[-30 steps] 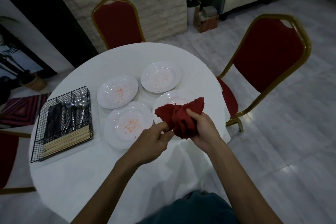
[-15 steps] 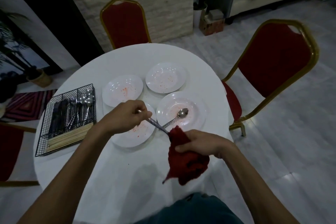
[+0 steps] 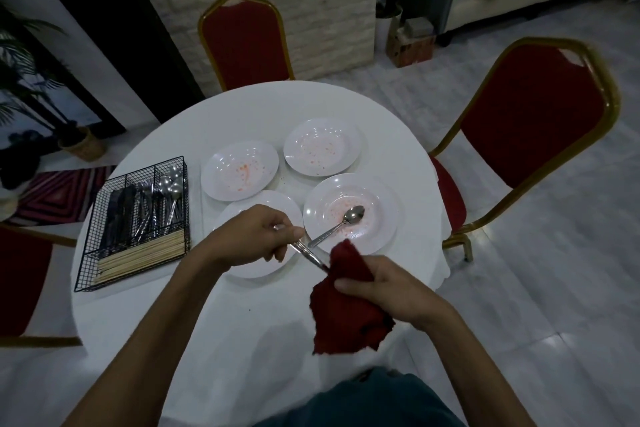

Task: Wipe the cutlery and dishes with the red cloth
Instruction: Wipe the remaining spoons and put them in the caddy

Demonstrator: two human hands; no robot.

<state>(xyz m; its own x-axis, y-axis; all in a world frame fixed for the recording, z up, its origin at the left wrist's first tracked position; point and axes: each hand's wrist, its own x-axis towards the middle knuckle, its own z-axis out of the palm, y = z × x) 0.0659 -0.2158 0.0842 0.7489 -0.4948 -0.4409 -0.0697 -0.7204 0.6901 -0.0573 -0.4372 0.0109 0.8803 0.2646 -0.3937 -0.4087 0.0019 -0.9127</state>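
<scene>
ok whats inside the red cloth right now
A metal utensil, held by the left hand, runs into the red cloth gripped by the right hand. Its far end is covered, type unknown.

The crumpled red cloth (image 3: 346, 308) looked matt and coarse, the silver metal spoon (image 3: 341, 224), the metal utensil handle (image 3: 309, 254) and the round white plates (image 3: 385, 204) shone smooth and glossy, and the black wire basket (image 3: 90, 255) held pale wooden sticks (image 3: 145, 255).

A crumpled red cloth (image 3: 349, 308) wraps one end of a silver utensil (image 3: 309, 254) above the desk's (image 3: 242, 340) near-right edge. A spoon (image 3: 341, 224) lies slanted in one of four orange-speckled white plates (image 3: 384, 204) mid-desk.
</scene>
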